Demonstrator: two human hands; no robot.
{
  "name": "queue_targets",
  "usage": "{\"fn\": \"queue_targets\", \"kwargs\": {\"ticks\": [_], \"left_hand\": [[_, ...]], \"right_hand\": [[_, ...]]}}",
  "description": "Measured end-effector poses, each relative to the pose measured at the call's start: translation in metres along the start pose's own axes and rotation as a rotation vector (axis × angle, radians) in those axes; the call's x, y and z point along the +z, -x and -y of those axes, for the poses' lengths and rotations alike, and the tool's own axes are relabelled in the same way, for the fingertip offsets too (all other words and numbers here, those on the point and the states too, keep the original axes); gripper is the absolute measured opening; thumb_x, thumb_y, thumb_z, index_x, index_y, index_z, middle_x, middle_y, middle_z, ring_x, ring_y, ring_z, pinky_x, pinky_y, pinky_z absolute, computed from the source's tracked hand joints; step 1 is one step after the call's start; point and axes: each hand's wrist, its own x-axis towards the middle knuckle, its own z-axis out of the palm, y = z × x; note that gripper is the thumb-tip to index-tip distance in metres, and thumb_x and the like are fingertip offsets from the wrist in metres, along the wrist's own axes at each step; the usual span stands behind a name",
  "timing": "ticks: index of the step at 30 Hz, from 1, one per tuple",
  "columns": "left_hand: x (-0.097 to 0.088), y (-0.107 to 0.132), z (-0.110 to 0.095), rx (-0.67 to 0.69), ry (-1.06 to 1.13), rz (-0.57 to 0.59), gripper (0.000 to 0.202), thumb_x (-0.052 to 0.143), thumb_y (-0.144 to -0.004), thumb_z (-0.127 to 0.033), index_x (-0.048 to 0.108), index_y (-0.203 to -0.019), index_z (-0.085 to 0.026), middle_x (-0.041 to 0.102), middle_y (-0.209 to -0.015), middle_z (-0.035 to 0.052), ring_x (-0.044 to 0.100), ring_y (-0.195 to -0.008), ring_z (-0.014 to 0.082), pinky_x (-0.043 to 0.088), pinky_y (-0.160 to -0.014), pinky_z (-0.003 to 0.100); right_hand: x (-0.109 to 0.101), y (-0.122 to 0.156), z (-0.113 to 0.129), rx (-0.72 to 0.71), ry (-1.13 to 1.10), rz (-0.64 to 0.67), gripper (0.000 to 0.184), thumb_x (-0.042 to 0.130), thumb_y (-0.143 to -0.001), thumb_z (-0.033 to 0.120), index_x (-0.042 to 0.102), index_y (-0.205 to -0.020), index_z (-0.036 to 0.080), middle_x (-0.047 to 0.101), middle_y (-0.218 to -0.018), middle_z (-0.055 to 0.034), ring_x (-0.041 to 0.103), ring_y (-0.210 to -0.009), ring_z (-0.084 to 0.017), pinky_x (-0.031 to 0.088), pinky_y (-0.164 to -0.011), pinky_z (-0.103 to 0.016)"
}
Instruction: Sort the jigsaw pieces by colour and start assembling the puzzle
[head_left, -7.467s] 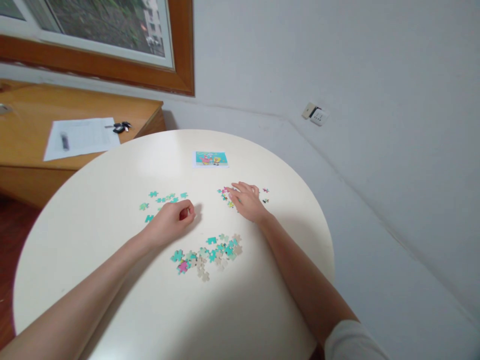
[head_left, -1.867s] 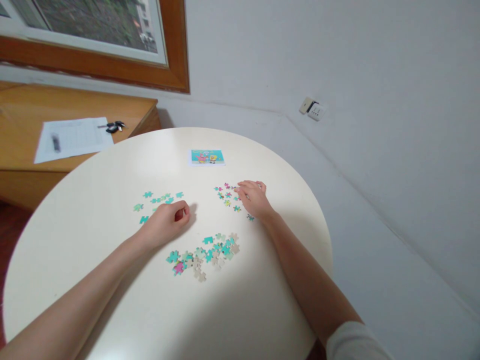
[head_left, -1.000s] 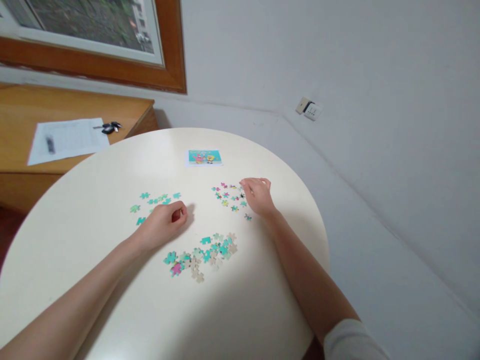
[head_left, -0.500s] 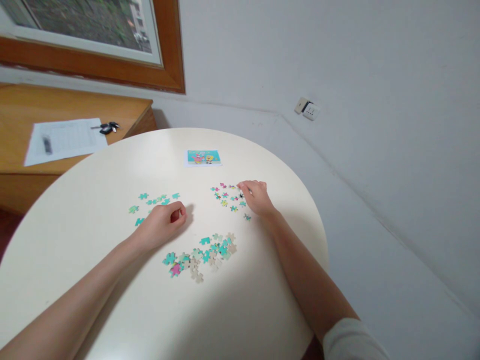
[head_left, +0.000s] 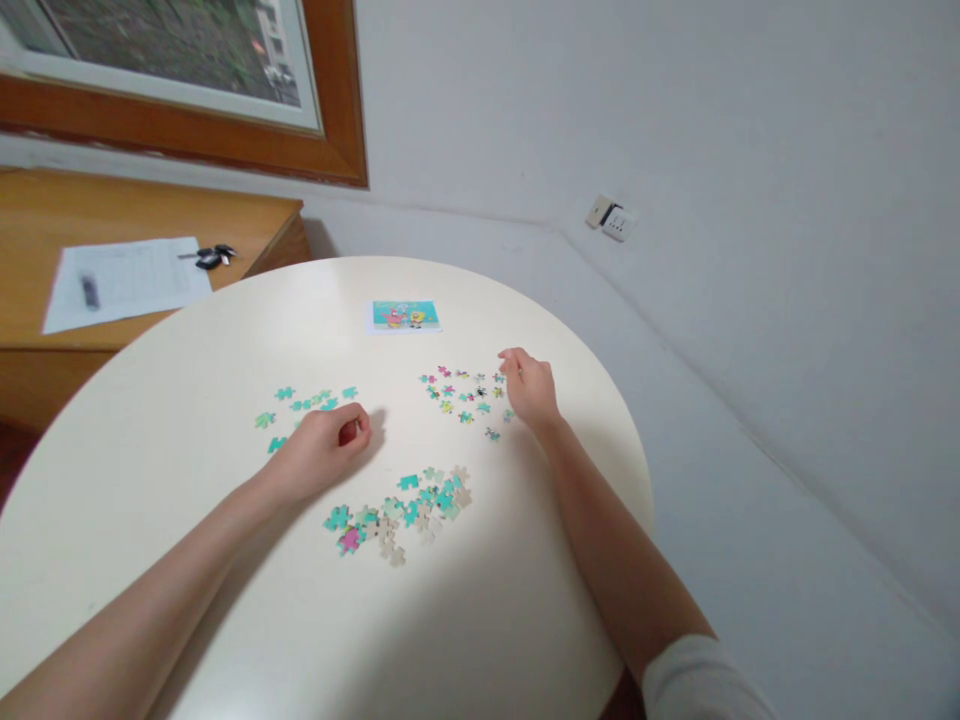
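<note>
On the round cream table (head_left: 225, 620), my left hand (head_left: 322, 452) rests curled in a loose fist, with nothing visible in it. It lies next to several teal puzzle pieces (head_left: 304, 403). My right hand (head_left: 531, 388) lies at the right edge of a scatter of small pink, yellow and teal pieces (head_left: 461, 392), its fingers curled and fingertips down by them. Whether it pinches a piece is hidden. A heap of teal, beige and pink pieces (head_left: 397, 512) sits nearer to me, between my arms.
A small cartoon reference picture (head_left: 403, 316) lies at the table's far side. A wooden desk (head_left: 45, 340) on the left carries a sheet of paper (head_left: 124, 282) and keys (head_left: 208, 257). A grey wall with a socket (head_left: 611, 219) runs close along the right.
My right hand has slid right, from over the small coloured pieces to their right edge, uncovering more of them. My left hand has stayed curled in place.
</note>
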Motion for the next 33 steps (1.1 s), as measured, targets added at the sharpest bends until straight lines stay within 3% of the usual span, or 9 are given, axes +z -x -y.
{"fn": "queue_targets", "kwargs": {"ticks": [3, 8, 20, 27, 33], "left_hand": [[0.000, 0.000, 0.000, 0.006, 0.001, -0.001, 0.026, 0.045, -0.077, -0.041, 0.054, -0.067, -0.019, 0.046, -0.047, -0.0034, 0.039, -0.046, 0.0103, 0.030, -0.049, 0.023], [-0.001, 0.000, 0.001, -0.003, -0.022, 0.004, 0.027, 0.043, -0.078, -0.042, 0.053, -0.067, -0.020, 0.046, -0.048, -0.0031, 0.040, -0.046, 0.0109, 0.030, -0.050, 0.024], [0.000, 0.000, 0.002, -0.017, -0.019, 0.018, 0.026, 0.044, -0.078, -0.042, 0.053, -0.069, -0.020, 0.046, -0.049, -0.0033, 0.040, -0.047, 0.0112, 0.030, -0.050, 0.025], [0.001, 0.000, 0.002, -0.004, -0.036, 0.010, 0.025, 0.043, -0.078, -0.039, 0.052, -0.068, -0.019, 0.046, -0.048, -0.0032, 0.039, -0.047, 0.0105, 0.029, -0.049, 0.024], [0.002, 0.000, 0.003, 0.017, -0.026, 0.005, 0.025, 0.043, -0.079, -0.040, 0.053, -0.068, -0.019, 0.045, -0.048, -0.0039, 0.039, -0.046, 0.0102, 0.029, -0.049, 0.023]], "right_hand": [[-0.002, 0.000, -0.004, 0.076, -0.072, -0.049, 0.045, 0.020, -0.099, 0.038, 0.061, -0.108, 0.022, 0.072, -0.083, -0.0051, 0.066, -0.078, -0.019, 0.044, -0.075, -0.029], [0.003, 0.002, -0.006, 0.103, -0.125, -0.010, 0.043, 0.022, -0.098, 0.039, 0.060, -0.107, 0.022, 0.072, -0.083, -0.0054, 0.067, -0.076, -0.019, 0.045, -0.071, -0.027], [0.007, 0.002, -0.003, 0.037, -0.131, 0.079, 0.037, 0.025, -0.097, 0.036, 0.057, -0.110, 0.022, 0.073, -0.093, -0.0065, 0.067, -0.076, -0.019, 0.047, -0.075, -0.029], [0.001, -0.002, -0.021, 0.163, -0.152, -0.123, 0.037, 0.025, -0.094, 0.032, 0.058, -0.104, 0.018, 0.070, -0.087, -0.0095, 0.066, -0.082, -0.021, 0.046, -0.079, -0.032], [0.007, -0.002, -0.038, 0.287, -0.159, -0.161, 0.037, 0.025, -0.092, 0.032, 0.058, -0.099, 0.018, 0.068, -0.082, -0.0084, 0.063, -0.079, -0.021, 0.044, -0.078, -0.032]]}}
